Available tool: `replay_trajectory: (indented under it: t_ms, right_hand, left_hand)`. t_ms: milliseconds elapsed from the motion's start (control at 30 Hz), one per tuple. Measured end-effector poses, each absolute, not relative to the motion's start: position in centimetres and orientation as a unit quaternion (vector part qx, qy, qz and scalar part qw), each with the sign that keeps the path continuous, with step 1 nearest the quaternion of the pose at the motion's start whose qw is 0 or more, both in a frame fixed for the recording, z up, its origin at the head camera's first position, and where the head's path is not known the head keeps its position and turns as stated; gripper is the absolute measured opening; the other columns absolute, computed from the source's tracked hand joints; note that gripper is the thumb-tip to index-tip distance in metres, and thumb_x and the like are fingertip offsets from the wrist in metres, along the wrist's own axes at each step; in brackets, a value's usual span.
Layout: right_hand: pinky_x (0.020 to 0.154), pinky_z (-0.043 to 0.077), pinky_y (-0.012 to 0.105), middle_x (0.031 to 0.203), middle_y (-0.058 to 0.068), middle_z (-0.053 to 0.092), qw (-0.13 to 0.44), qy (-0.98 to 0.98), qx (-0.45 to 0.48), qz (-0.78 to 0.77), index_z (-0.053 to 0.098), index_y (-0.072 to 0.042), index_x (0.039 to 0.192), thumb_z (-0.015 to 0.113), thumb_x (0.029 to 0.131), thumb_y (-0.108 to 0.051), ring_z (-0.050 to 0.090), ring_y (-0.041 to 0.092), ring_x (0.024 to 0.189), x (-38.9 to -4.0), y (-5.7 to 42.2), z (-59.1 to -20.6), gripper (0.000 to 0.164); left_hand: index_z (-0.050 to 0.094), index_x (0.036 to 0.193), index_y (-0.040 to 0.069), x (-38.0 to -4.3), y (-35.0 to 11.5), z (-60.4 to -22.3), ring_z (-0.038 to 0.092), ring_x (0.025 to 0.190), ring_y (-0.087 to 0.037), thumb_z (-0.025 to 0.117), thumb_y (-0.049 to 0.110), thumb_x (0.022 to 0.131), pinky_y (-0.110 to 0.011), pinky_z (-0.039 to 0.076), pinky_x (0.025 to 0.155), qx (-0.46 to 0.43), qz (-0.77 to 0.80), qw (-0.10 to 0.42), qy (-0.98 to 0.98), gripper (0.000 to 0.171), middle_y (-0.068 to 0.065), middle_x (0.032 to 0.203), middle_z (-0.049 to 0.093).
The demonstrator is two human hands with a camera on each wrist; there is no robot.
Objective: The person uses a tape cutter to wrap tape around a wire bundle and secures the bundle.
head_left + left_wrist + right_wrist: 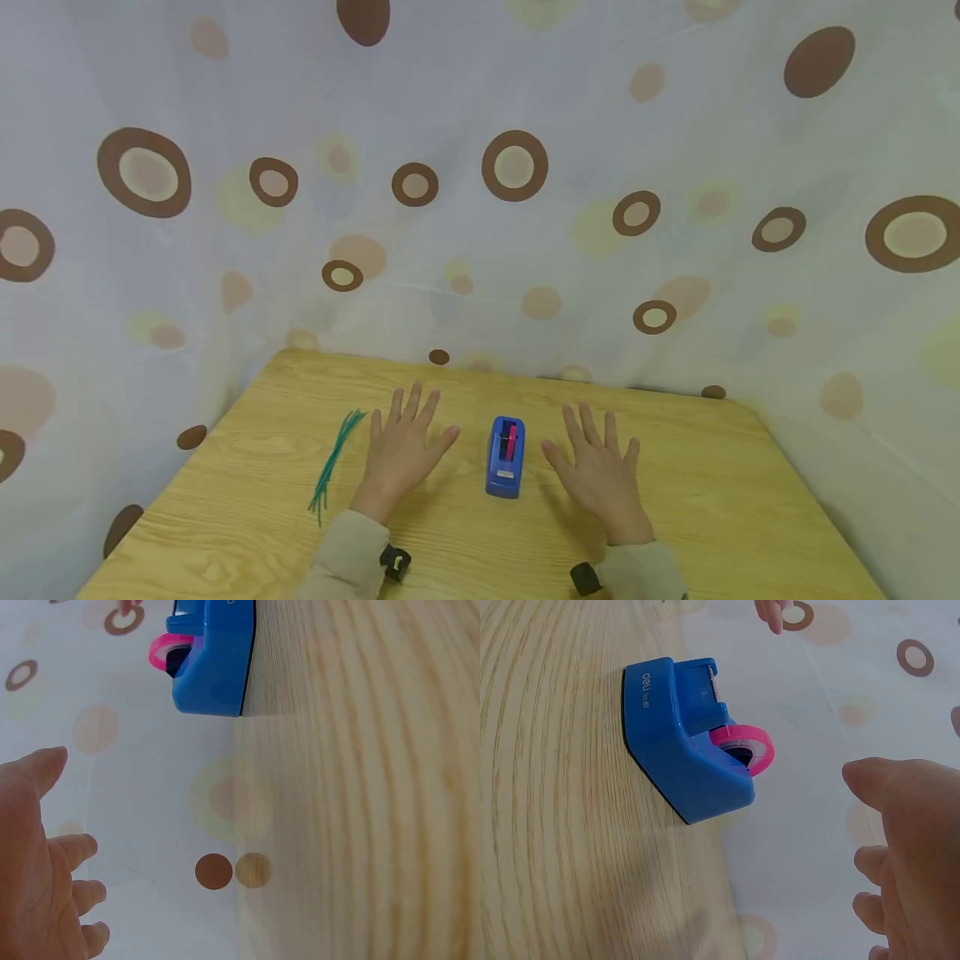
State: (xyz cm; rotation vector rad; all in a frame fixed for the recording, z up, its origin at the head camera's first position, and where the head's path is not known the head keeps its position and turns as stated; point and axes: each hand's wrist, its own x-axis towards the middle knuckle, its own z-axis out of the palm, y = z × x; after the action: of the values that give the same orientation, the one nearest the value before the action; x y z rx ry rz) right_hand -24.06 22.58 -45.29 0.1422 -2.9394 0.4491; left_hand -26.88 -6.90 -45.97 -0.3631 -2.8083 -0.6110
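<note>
A blue tape dispenser point(505, 479) with a pink tape roll point(512, 442) stands on the wooden table between my two hands. To its left, my left hand point(401, 457) is held over the table with fingers spread, touching nothing. On the other side, my right hand point(600, 475) is also spread and holds nothing. Several thin green strands point(333, 463), like twist ties, lie in a bundle left of the left hand. The right wrist view shows the dispenser's side point(656, 742) with its serrated cutter, and the right thumb point(870, 780) apart from it.
The light wooden table point(720, 500) reaches back to a pale curtain point(465, 92) patterned with brown and beige circles, which also closes off both sides. Black wrist cameras are strapped at both sleeves, the left one point(395, 562) and the right one point(585, 578).
</note>
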Motion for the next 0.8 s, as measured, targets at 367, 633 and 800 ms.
replay_trajectory:
  t_ms: [367,633,800]
  right_hand:
    - [0.1,-0.013,0.075,0.162,0.012,0.013,0.093,-0.984,0.046,0.146,0.02,-0.018,0.159,0.032,0.099,-0.067,-0.007,0.046,0.145,-23.7,22.54,-45.28,0.078]
    - [0.1,-0.015,0.074,0.163,0.015,0.011,0.105,-0.982,0.035,0.151,0.02,-0.016,0.159,0.034,0.1,-0.064,-0.01,0.044,0.146,-23.53,22.79,-45.02,0.078]
    - [0.102,-0.012,0.074,0.163,0.016,0.008,0.11,-0.979,0.037,0.166,0.019,-0.014,0.159,0.032,0.1,-0.065,-0.01,0.042,0.146,-23.09,22.81,-45.03,0.079]
  left_hand:
    - [0.025,0.158,0.023,-27.29,-6.75,-46.21,0.003,0.149,-0.034,0.037,0.07,0.095,-0.064,0.004,0.112,-0.124,-0.207,0.117,-0.963,0.079,-0.01,0.163,0.016]
    - [0.027,0.157,0.02,-27.14,-6.67,-45.65,0.002,0.149,-0.033,0.043,0.066,0.096,-0.063,0.003,0.113,-0.135,-0.217,0.118,-0.96,0.078,-0.01,0.163,0.013]
    - [0.027,0.157,0.02,-27.0,-6.37,-45.97,0.007,0.149,-0.036,0.044,0.065,0.096,-0.063,0.009,0.113,-0.15,-0.208,0.124,-0.959,0.078,-0.012,0.163,0.015]
